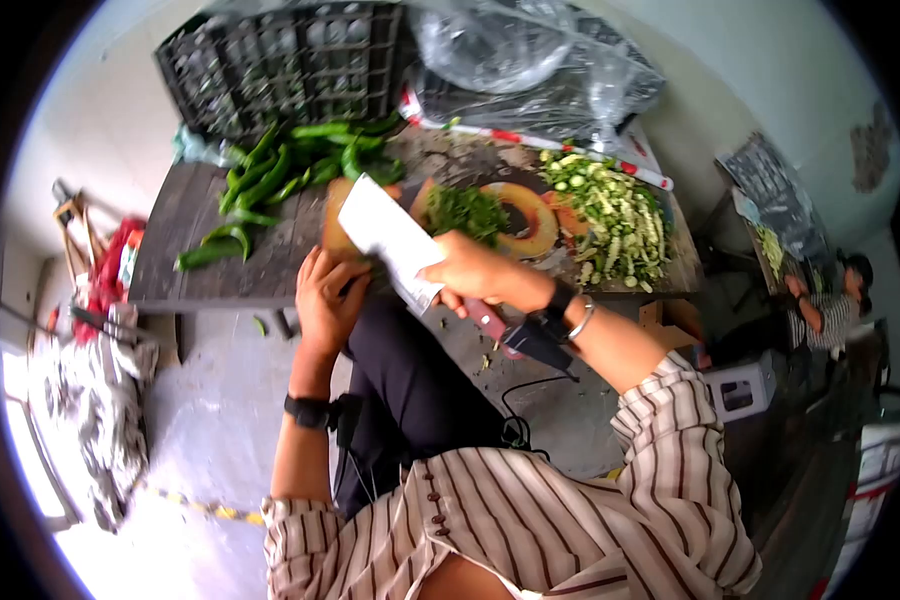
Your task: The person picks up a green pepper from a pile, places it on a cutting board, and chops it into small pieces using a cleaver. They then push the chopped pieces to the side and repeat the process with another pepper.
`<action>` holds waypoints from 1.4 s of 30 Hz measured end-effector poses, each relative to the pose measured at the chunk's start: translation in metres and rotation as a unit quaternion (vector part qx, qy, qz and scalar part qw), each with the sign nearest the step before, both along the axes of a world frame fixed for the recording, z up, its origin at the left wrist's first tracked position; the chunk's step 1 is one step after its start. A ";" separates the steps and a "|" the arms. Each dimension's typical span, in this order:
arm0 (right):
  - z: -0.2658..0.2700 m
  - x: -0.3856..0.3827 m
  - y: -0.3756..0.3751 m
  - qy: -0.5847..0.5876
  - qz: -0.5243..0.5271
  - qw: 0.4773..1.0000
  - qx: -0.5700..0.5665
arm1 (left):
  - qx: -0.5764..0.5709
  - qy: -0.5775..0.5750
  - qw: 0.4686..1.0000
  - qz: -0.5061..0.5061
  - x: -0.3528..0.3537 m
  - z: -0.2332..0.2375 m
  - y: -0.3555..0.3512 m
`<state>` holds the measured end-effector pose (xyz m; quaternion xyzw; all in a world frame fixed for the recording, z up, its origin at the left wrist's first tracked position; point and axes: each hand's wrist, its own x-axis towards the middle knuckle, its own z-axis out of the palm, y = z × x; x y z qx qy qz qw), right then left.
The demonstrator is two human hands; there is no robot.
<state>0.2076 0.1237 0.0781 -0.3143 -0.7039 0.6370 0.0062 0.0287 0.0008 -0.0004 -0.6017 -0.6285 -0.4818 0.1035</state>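
My right hand (470, 268) grips a cleaver (385, 232) by its reddish-brown handle. Its broad pale blade slants up and left over the table's front edge. Close to the blade's lower left side is my left hand (326, 290), its fingers curled at the edge of an orange-brown cutting board (338, 215). What those fingers hold, if anything, is hidden. Whole long green peppers (265, 180) lie piled behind and left of the board. Finely cut green pieces (465, 213) sit right of the blade, and a larger heap of pale green cut pieces (610, 225) lies farther right.
A black plastic crate (280, 70) and clear plastic sheeting (530, 60) stand behind the dark wooden table (175, 225). A red-and-white striped strip (530, 138) runs along its back. At far right, another person (828, 315) works at a second table.
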 end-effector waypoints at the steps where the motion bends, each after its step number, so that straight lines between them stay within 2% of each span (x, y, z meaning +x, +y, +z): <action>1: -0.002 0.002 0.003 0.018 0.031 0.999 0.011 | 0.004 0.013 1.000 -0.002 -0.001 -0.001 0.001; 5: 0.007 0.016 0.027 -0.049 0.033 0.997 0.054 | 0.015 0.001 1.000 -0.015 0.001 0.001 0.003; 7: 0.000 0.031 0.049 -0.052 0.020 0.994 0.090 | -0.003 -0.024 1.000 0.002 0.002 -0.001 0.002; 9: 0.016 0.044 0.055 -0.109 -0.017 0.985 0.135 | -0.010 -0.023 1.000 0.008 0.002 0.000 0.001; 14: 0.030 0.079 0.069 -0.012 -0.113 0.985 0.130 | -0.001 -0.018 1.000 0.008 0.002 0.001 0.001; 15: 0.039 0.083 0.066 -0.041 -0.158 0.977 0.136 | -0.002 -0.019 1.000 0.008 0.003 0.003 0.001; 18: 0.040 0.103 0.052 0.081 -0.241 0.963 0.089 | -0.023 -0.022 0.999 0.007 0.004 0.004 0.000; 21: 0.024 0.129 0.031 0.147 -0.308 0.939 0.028 | -0.011 -0.028 1.000 0.004 0.003 0.002 0.000; 23: 0.000 0.148 0.016 0.180 -0.357 0.914 -0.063 | -0.026 -0.024 0.999 0.011 0.004 0.003 -0.001; 24: -0.012 0.155 0.007 0.188 -0.383 0.902 -0.062 | -0.035 -0.018 0.999 0.013 0.004 0.003 -0.001; 27: -0.023 0.168 -0.019 0.202 -0.395 0.886 -0.134 | -0.044 -0.017 0.999 0.015 0.003 0.001 -0.002; 32: -0.045 0.171 -0.034 0.219 -0.419 0.860 -0.190 | -0.052 -0.042 0.998 0.022 0.009 0.008 0.002; 34: -0.047 0.171 -0.033 0.229 -0.418 0.857 -0.196 | -0.051 -0.017 0.997 0.048 0.011 0.008 0.007; 39: -0.042 0.164 -0.039 0.246 -0.422 0.847 -0.211 | -0.049 0.039 0.998 0.031 0.017 0.015 0.002; 42: -0.052 0.170 -0.038 0.264 -0.358 0.867 -0.226 | -0.029 0.014 0.998 0.051 0.024 0.015 -0.009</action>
